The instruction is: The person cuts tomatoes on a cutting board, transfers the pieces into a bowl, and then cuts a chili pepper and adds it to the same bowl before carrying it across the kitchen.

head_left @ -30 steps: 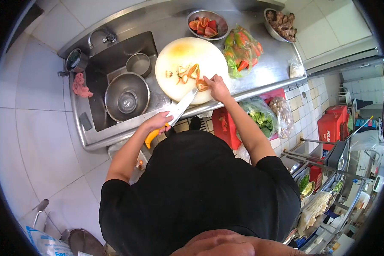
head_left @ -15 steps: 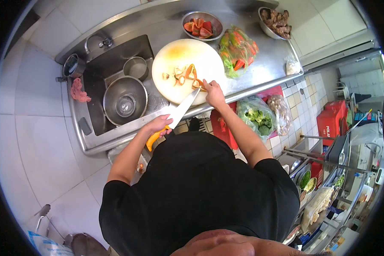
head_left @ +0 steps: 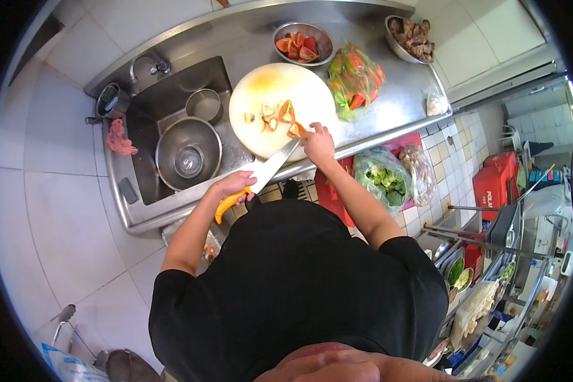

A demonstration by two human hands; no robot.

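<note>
My left hand [head_left: 233, 186] is closed around a kitchen knife [head_left: 272, 167] with a yellow handle. Its blade slants up and right over the near edge of a round white cutting board [head_left: 251, 137], the tip close to my right fingers. Between the fingers of my right hand [head_left: 319, 145] is an orange-red pepper piece [head_left: 295, 130], partly covered by them. Another cut pepper piece [head_left: 287, 111] lies just beyond it. Pale pepper cores and scraps [head_left: 270, 116] are scattered over the board's middle.
Behind the board stand a bowl of cut red peppers [head_left: 304, 46] and a plastic bag of peppers [head_left: 356, 79]. A meat bowl [head_left: 398, 46] is at the far right. Left is a sink [head_left: 143, 114] holding metal bowls. Bagged greens [head_left: 385, 181] sit below the counter edge.
My right hand has shifted slightly, its fingers now higher over the pepper piece. The knife stays in my left hand, with its tip a little lower. The whole view has shifted slightly.
</note>
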